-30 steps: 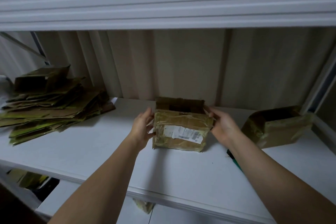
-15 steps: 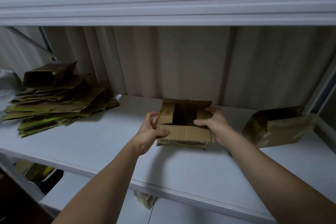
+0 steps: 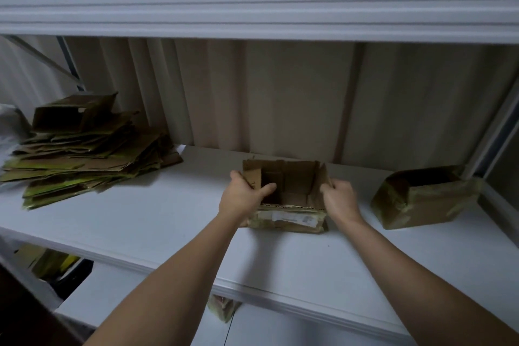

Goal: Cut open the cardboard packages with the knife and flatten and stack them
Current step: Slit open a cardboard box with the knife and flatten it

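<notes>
You gripped the brown taped cardboard box [image 3: 286, 199] with left hand [image 3: 243, 198] and right hand [image 3: 338, 199]; uneven pull could tear its flaps.

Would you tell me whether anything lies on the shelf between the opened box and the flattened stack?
Nothing visible does: the white shelf is bare between the box, held by both hands, and the stack.

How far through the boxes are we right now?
Done: a pile of flattened cardboard sits at the shelf's left end. In hand: the left hand and right hand grip the side walls of an opened box, not yet flat. Left: that box needs flattening and stacking, and another taped box waits at the right. No knife is visible.
</notes>
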